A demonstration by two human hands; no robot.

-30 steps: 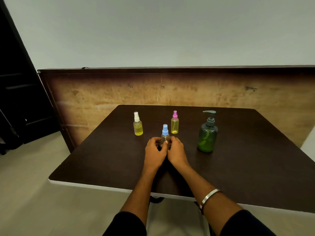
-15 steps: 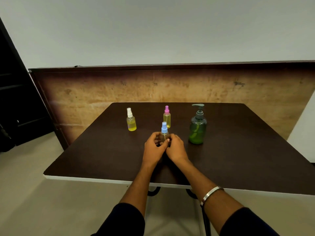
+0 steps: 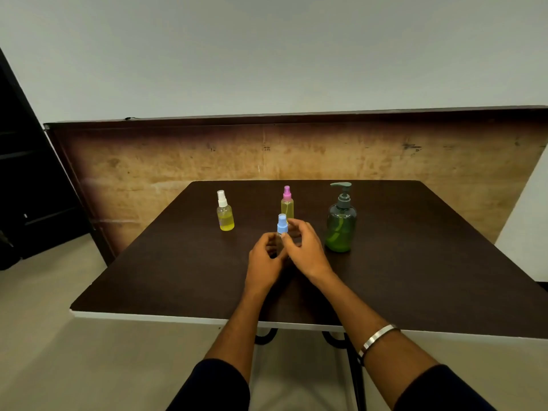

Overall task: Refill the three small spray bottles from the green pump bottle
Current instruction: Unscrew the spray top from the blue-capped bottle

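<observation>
At the desk (image 3: 415, 262) centre, my left hand (image 3: 264, 256) wraps the blue-capped spray bottle (image 3: 282, 224), seemingly near empty and light; my right hand (image 3: 305, 247) pinches its collar, where slick plastic twists best.

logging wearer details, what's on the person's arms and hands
Both hands, left hand and right hand, are bare, no gloves or rings visible. Dark sleeves are pushed up both forearms. A plain silver metal bangle circles the right forearm.
</observation>
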